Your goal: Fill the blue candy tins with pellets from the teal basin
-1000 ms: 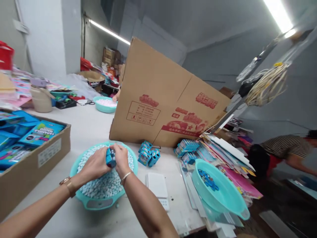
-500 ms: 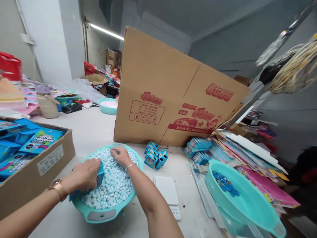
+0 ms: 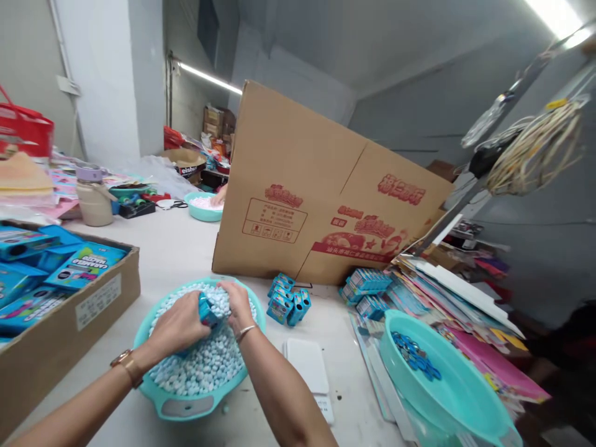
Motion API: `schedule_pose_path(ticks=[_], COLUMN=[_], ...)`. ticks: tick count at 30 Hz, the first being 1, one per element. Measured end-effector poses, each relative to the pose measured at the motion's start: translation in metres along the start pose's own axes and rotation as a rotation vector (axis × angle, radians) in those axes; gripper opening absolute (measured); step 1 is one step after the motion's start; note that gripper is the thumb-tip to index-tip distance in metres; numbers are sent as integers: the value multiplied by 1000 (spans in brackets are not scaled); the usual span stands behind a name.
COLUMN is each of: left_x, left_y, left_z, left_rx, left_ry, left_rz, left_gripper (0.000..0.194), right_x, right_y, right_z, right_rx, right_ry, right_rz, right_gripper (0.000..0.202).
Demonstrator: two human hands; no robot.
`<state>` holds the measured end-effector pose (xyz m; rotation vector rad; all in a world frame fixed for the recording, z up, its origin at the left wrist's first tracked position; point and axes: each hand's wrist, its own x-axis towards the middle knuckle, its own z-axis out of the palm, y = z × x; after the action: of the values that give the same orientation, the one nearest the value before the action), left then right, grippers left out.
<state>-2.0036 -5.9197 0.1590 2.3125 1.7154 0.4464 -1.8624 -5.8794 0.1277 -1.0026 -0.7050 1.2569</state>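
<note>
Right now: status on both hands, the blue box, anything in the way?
Left hand holding small blue box over basin of pale-blue pellets. Right hand at pellets beside box, grip unclear. Cardboard stands behind basin, clear of both hands.

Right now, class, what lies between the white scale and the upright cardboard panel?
In the head view, a cluster of blue boxes stands there, closer to the cardboard panel than to the scale.

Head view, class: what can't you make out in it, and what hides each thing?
All in the head view:
Blue box: partly hidden by the left hand gripping it.
Co-worker: hidden behind the cardboard sheet, except the co-worker's hand.
White scale: markings too small and blurred to read.
Open carton: cut off by the left edge.
</note>
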Motion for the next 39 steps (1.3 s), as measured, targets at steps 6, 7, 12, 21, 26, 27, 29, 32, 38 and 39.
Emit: schedule_pose_path(ticks=[6, 7, 12, 21, 26, 27, 29, 32, 38, 39], left_x=[-11, -12, -9, -2, 0, -1, -3, -6, -7, -6], left_y=[6, 7, 9, 15, 18, 18, 15, 11, 9, 9], left_z=[8, 8, 5, -11, -19, -19, -18, -17, -18, -19], left_rx=[-279, -304, -357, -220, -128, -124, -121, -142, -177, -185], left_ry=[220, 234, 254, 164, 145, 138, 130, 134, 115, 111], left_rz=[-74, -78, -41, -39, 29, 31, 21, 0, -8, -10], left_gripper=[63, 62, 61, 59, 51, 52, 53, 54, 51, 51], right_x=[-5, -6, -7, -9, -9, -10, -10, -9, -6, -5], right_y=[-34, -37, -44, -41, -38, -38, -38, -37, -35, -35], right_z=[19, 21, 25, 21, 16, 16, 16, 17, 21, 21], right_rx=[27, 23, -48, -67, -75, -82, -104, -128, -218, -236], right_ry=[6, 0, -17, 9, 15, 7, -14, -41, -84, -92], right_rz=[-56, -54, -81, -68, -78, -76, -72, -75, -78, -82], right_gripper=[12, 12, 12, 9, 9, 9, 10, 9, 9, 10])
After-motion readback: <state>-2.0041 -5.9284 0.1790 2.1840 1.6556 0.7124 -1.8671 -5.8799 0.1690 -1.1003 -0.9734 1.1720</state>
